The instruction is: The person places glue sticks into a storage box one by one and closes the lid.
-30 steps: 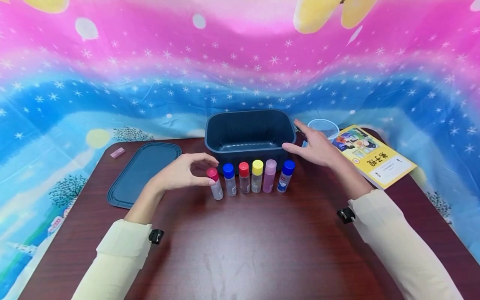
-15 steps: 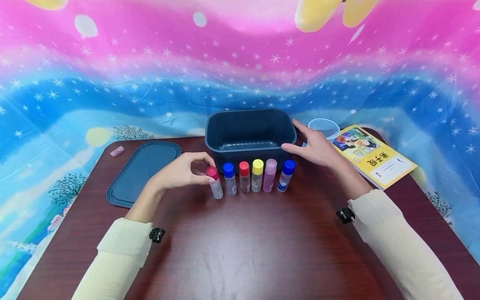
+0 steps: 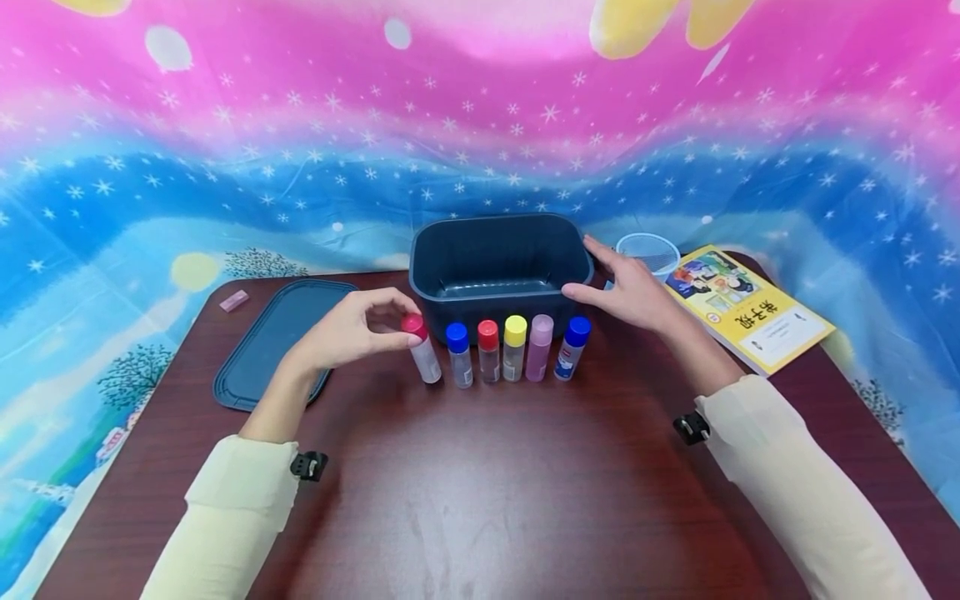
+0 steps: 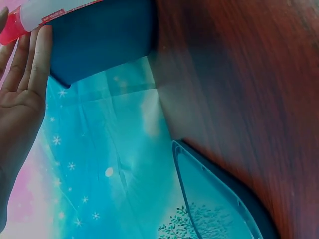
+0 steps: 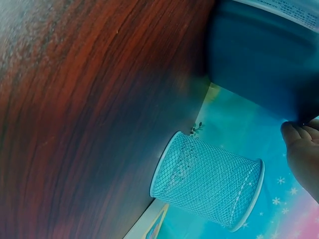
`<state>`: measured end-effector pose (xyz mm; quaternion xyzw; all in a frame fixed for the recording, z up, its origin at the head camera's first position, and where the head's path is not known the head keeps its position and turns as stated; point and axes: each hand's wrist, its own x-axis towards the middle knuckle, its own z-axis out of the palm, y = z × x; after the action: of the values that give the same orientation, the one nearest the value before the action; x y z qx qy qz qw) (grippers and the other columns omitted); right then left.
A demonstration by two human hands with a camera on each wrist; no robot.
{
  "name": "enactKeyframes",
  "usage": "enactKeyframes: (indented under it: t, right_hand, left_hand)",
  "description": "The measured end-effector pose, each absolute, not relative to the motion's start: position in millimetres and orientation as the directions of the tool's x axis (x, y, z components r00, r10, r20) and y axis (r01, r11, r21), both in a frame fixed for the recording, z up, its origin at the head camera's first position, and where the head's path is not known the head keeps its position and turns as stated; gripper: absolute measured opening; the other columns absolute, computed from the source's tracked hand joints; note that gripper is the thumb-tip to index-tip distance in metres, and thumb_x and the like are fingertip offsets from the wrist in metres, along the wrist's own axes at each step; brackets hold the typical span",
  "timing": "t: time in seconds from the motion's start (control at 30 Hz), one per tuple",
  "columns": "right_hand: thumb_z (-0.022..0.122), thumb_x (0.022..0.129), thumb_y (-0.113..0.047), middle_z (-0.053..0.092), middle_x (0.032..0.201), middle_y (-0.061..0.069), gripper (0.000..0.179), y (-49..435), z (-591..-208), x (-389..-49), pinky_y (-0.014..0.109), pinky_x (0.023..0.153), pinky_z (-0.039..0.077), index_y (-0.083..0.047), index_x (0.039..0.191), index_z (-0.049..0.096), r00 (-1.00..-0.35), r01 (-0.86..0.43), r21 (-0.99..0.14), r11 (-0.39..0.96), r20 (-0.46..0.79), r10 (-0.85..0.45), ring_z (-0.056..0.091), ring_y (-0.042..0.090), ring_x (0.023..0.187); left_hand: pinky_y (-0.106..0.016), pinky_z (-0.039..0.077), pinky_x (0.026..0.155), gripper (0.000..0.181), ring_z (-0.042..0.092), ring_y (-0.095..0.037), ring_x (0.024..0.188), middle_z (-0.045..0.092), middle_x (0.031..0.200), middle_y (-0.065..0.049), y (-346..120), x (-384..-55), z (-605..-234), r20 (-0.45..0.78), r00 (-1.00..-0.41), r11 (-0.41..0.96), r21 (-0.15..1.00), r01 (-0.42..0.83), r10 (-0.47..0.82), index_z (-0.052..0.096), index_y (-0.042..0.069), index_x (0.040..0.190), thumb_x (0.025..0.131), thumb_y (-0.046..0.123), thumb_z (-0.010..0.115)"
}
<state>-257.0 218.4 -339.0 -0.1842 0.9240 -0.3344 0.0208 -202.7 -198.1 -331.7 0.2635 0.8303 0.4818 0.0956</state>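
My left hand pinches the red-pink cap of a white glue stick between thumb and fingers. This stick leans, its cap tipped to the left; the left wrist view shows its white body with a red label edge. Beside it stands a row of glue sticks: blue-capped, red-capped, yellow-capped, all-pink and another blue-capped. Behind them is a dark blue bin. My right hand rests on the bin's right rim with thumb and fingers spread and fairly straight.
On the left lie a dark blue lid and a small pink eraser-like block. A light blue mesh pen holder stands right of the bin, next to a yellow book. A patterned cloth hangs behind the table.
The left hand has shifted slightly left and back, and the pink-capped glue stick has moved with it, away from the row. My right hand has stayed at the bin.
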Motion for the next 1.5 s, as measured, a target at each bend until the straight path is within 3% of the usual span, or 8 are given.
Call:
enactKeyframes:
  t: [0.23, 0.47, 0.63, 0.87, 1.07, 1.5]
  right_hand:
    - [0.068, 0.092, -0.057, 0.022, 0.167, 0.010, 0.096, 218, -339, -257, 0.057, 0.116, 0.031, -0.010, 0.162, 0.022, -0.931, -0.325, -0.622, 0.712, 0.079, -0.355, 0.030, 0.035, 0.149]
    - [0.069, 0.092, -0.056, 0.023, 0.167, 0.010, 0.095, 218, -337, -257, 0.058, 0.115, 0.031, -0.011, 0.162, 0.023, -0.931, -0.328, -0.621, 0.712, 0.084, -0.355, 0.029, 0.035, 0.149]
    - [0.069, 0.092, -0.056, 0.022, 0.167, 0.009, 0.096, 219, -337, -256, 0.058, 0.115, 0.031, -0.011, 0.162, 0.023, -0.933, -0.320, -0.627, 0.711, 0.079, -0.350, 0.029, 0.035, 0.149]
    - [0.069, 0.092, -0.055, 0.021, 0.167, 0.009, 0.096, 220, -338, -257, 0.057, 0.115, 0.031, -0.011, 0.162, 0.021, -0.933, -0.318, -0.641, 0.699, 0.080, -0.350, 0.028, 0.034, 0.150]
    - [0.069, 0.092, -0.056, 0.020, 0.168, 0.008, 0.096, 218, -337, -256, 0.058, 0.116, 0.029, -0.011, 0.162, 0.021, -0.930, -0.323, -0.636, 0.701, 0.076, -0.359, 0.025, 0.034, 0.151]
    - [0.068, 0.093, -0.055, 0.020, 0.167, 0.009, 0.095, 217, -336, -255, 0.057, 0.117, 0.029, -0.010, 0.162, 0.022, -0.931, -0.321, -0.632, 0.705, 0.076, -0.356, 0.026, 0.033, 0.151]
  left_hand:
    - [-0.032, 0.059, 0.083, 0.032, 0.066, -0.034, 0.099, 0.070, 0.106, -0.012, -201, -205, -323, 0.153, -0.872, 0.331, 0.883, 0.332, 0.466, 0.066, 0.004, 0.117, 0.089, 0.013, 0.079]
    - [-0.030, 0.059, 0.079, 0.035, 0.065, -0.027, 0.100, 0.072, 0.109, -0.009, -200, -207, -310, 0.256, -0.879, 0.288, 0.876, 0.386, 0.402, 0.068, 0.004, 0.123, 0.090, 0.012, 0.078]
    - [-0.031, 0.059, 0.081, 0.033, 0.065, -0.028, 0.099, 0.071, 0.110, -0.009, -194, -210, -299, 0.303, -0.870, 0.198, 0.895, 0.400, 0.390, 0.069, 0.004, 0.123, 0.091, 0.007, 0.076]
    - [-0.032, 0.059, 0.082, 0.031, 0.061, -0.030, 0.106, 0.065, 0.117, -0.012, -187, -217, -280, 0.328, -0.876, 0.174, 0.897, 0.406, 0.354, 0.070, 0.004, 0.122, 0.091, 0.006, 0.074]
    - [-0.031, 0.060, 0.079, 0.030, 0.060, -0.030, 0.105, 0.068, 0.113, -0.012, -182, -221, -271, 0.363, -0.871, 0.149, 0.891, 0.428, 0.330, 0.070, 0.005, 0.121, 0.092, 0.007, 0.074]
    - [-0.032, 0.060, 0.081, 0.028, 0.063, -0.029, 0.099, 0.065, 0.108, -0.017, -164, -229, -267, 0.464, -0.860, -0.045, 0.884, 0.465, 0.212, 0.071, 0.001, 0.119, 0.092, 0.004, 0.073]
